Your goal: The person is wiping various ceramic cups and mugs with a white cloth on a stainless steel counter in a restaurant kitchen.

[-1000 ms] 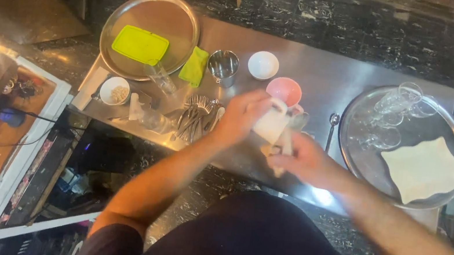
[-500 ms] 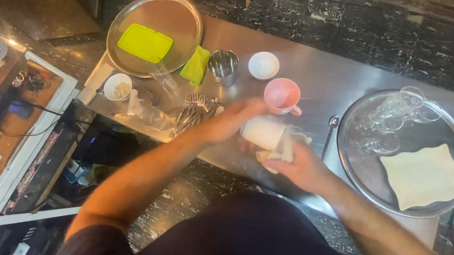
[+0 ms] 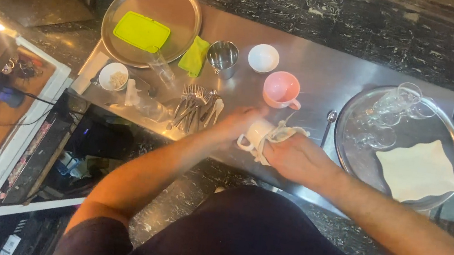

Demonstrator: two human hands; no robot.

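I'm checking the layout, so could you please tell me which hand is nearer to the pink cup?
Left. The left hand lies just below and left of the pink cup, holding a white mug. The right hand sits lower, farther off, with a cloth.

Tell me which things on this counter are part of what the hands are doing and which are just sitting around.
In hand:
white mug, gripped by the left hand
white cloth, pressed to the mug by the right hand

Lying about:
pink mug
white bowl
steel cup
forks
spoon
glasses
green lid
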